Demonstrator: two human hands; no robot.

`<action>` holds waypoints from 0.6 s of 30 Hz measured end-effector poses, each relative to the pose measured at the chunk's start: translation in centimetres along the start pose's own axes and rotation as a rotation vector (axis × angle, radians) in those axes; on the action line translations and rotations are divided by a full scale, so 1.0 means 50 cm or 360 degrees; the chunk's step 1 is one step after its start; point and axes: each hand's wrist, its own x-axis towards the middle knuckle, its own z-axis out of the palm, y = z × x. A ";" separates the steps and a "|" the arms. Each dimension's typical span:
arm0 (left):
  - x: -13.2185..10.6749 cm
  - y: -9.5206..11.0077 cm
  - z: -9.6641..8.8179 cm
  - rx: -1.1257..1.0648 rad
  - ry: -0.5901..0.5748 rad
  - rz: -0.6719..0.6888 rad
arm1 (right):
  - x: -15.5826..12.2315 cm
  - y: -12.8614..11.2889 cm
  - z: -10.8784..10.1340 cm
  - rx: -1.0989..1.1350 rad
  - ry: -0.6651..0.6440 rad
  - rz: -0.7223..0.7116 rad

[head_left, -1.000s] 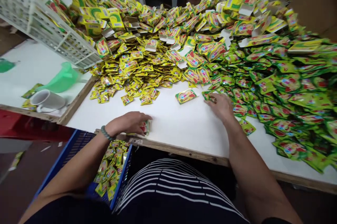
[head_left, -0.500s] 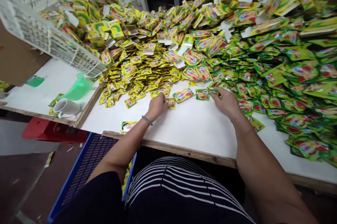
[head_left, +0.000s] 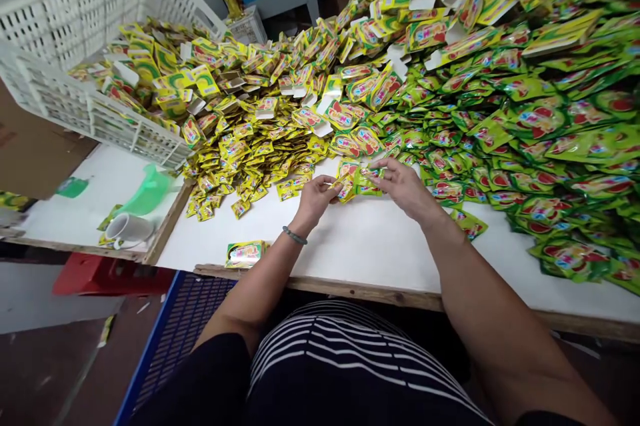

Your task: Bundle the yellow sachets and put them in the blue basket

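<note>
My left hand (head_left: 316, 203) and my right hand (head_left: 404, 189) meet over a small bunch of yellow-green foil sachets (head_left: 356, 179) on the white table top (head_left: 370, 246). Left fingers pinch its left side, and right fingertips press its right side. Behind my hands lies a heap of small yellow sachets (head_left: 250, 153), and to the right a large heap of green sachets (head_left: 530, 139). A folded sachet pack (head_left: 245, 254) lies near the table's front edge, closer to my left forearm than to either hand.
A white plastic crate (head_left: 85, 66) tilts over the heap at back left. A blue crate (head_left: 180, 326) stands below the front edge. A side table holds a white mug (head_left: 127, 229) and a green plastic scoop (head_left: 147, 191). A red crate (head_left: 113, 276) sits on the floor.
My hands have come together, with the left moving right and the right moving left, and the loose sachets between them are gathered into a bunch. The view has turned slightly, shifting the heaps.
</note>
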 end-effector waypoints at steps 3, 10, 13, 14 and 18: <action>-0.006 0.003 0.005 0.0022 -0.0093 0.0046 | -0.007 -0.011 0.010 -0.0220 -0.0206 -0.0046; -0.009 0.005 0.008 -0.0140 -0.0228 0.0062 | -0.009 -0.009 0.027 -0.0584 -0.0112 -0.0021; -0.005 0.001 0.013 -0.0264 -0.0204 0.0050 | -0.009 -0.012 0.027 -0.0383 -0.0025 0.0029; -0.002 0.000 0.015 -0.0290 -0.0217 0.0043 | -0.009 -0.014 0.027 -0.0280 -0.0011 0.0063; 0.010 0.012 0.023 -0.0267 -0.0343 0.0062 | -0.006 -0.022 0.023 0.0092 -0.0193 0.0183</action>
